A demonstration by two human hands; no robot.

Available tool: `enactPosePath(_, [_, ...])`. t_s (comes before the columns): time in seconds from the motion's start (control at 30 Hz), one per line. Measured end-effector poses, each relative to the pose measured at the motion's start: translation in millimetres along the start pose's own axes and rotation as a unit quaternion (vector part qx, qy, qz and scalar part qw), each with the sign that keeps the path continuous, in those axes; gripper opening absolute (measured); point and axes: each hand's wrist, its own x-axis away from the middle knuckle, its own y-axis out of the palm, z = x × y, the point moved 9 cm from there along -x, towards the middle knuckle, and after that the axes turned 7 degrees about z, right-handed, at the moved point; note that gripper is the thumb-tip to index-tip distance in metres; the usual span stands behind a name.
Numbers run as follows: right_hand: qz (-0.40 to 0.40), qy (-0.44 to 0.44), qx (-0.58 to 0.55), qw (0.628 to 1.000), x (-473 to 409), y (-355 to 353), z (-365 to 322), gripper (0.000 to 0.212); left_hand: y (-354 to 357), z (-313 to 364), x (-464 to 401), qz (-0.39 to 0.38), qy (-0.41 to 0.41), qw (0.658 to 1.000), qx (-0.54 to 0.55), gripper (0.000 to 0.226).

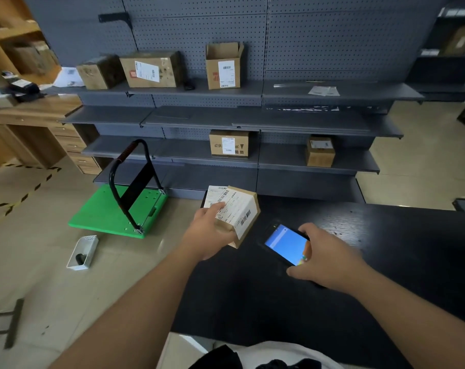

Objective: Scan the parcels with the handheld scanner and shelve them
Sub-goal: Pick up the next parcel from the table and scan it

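Left hand (209, 234) curled round a small parcel (238, 215), thumb over the top label, fingers under the cardboard. Parcel tilted, label side up and turned toward the other hand; likely so held to show its barcodes to the reader. Second white label or flat packet (213, 196) just beyond the parcel, at the far edge of the surface; hard to tell which.

Right hand (323, 258) clamped on the handheld scanner (286, 245), fingers wrapped over its near end, blue screen lit and facing up. Scanner low over the black table (386, 262), head end pointing toward the parcel, close beside it but apart. Whether resting on the table or held just above: cannot tell. Hands apart, each on its own thing.

Judged step: scanning this parcel, shelving not yet begun.

Ahead of both hands, grey pegboard shelving (279, 118) in several tiers. Top tier: three cardboard boxes, one with open flaps (224, 66); loose paper slips (324, 91) ahead and right of the scanner hand. Lower tier: two boxes, one straight ahead (228, 143), one further right (320, 151). Plenty of bare shelf between them for the parcel in hand.

Left of the left hand, on the tiled floor: green platform trolley (114, 211) with black handle upright, and nearer, a small white basket (82, 253) on its side. Far left, a wooden desk (37, 113) with drawers; black-and-yellow hazard tape (21, 198) on the floor before it.
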Motion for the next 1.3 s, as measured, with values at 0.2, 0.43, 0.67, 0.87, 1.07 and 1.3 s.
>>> enactPosePath(0.2, [-0.004, 0.019, -0.008, 1.000, 4.5, 7.1, -0.6, 0.089, 1.1, -6.9, -0.9, -0.009, 0.006, 1.000, 0.003, 0.086])
enactPosePath(0.43, [0.018, 0.144, -0.126, 0.981, 19.3, 21.0, 20.7, 0.087, 20.0, -3.8, -6.9, -0.048, 0.023, 0.999, -0.012, 0.087])
enactPosePath(0.67, [0.092, 0.312, -0.275, 0.905, 60.1, 36.9, 60.2, 0.082, 67.4, 15.3, -8.3, -0.127, 0.060, 0.990, -0.027, 0.094])
enactPosePath(0.87, [0.174, 0.416, -0.327, 0.831, 127.5, 45.9, 106.1, 0.091, 130.3, 58.0, 20.6, -0.199, 0.127, 0.971, -0.040, 0.101])
enactPosePath(1.07, [0.240, 0.488, -0.345, 0.765, 201.8, 45.7, 166.7, 0.086, 198.1, 120.6, 80.4, -0.248, 0.217, 0.942, -0.068, 0.096])
enactPosePath(1.3, [0.308, 0.539, -0.414, 0.665, 308.5, 42.3, 241.6, 0.072, 275.9, 198.9, 162.4, -0.273, 0.286, 0.912, -0.106, 0.093])
